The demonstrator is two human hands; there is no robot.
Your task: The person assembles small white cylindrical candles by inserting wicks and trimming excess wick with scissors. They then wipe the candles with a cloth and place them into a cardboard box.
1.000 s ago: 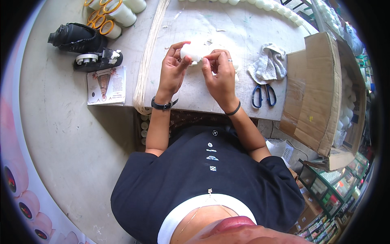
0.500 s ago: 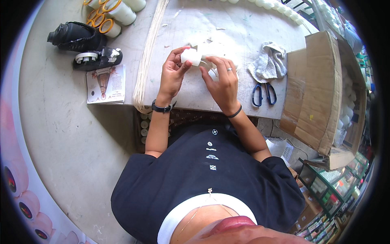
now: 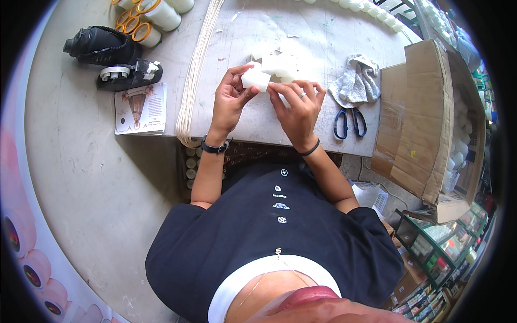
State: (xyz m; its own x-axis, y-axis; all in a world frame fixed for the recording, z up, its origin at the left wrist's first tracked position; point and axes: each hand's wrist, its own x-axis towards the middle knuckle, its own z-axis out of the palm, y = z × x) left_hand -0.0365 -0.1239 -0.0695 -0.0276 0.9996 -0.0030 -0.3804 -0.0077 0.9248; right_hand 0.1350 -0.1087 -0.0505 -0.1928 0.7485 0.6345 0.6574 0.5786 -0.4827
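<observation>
Between the thumb and fingers of my left hand [image 3: 232, 97] is a small white wax candle [image 3: 255, 78], held up over the table. My right hand [image 3: 295, 105] is closed in a pinch at the candle's right edge, on what looks like its thin white wick; the fingertips mostly hide it. Just beyond both hands lies a cluster of similar white candles [image 3: 281, 63]. A long bundle of off-white wick cords [image 3: 194, 75] runs along the table to the left of my left hand and droops over the near edge.
Scissors with dark blue handles [image 3: 349, 125] and a grey cloth [image 3: 356, 81] lie to the right, beside an open cardboard box [image 3: 412, 124] of white pieces. At left are a black bottle [image 3: 102, 46], a tape dispenser [image 3: 129, 75], a printed sheet [image 3: 141, 109] and orange-rimmed white cylinders [image 3: 161, 16].
The candle has turned and shifted slightly right in my left hand. My right hand's fingers have drawn from a looser spread into a pinch at its edge.
</observation>
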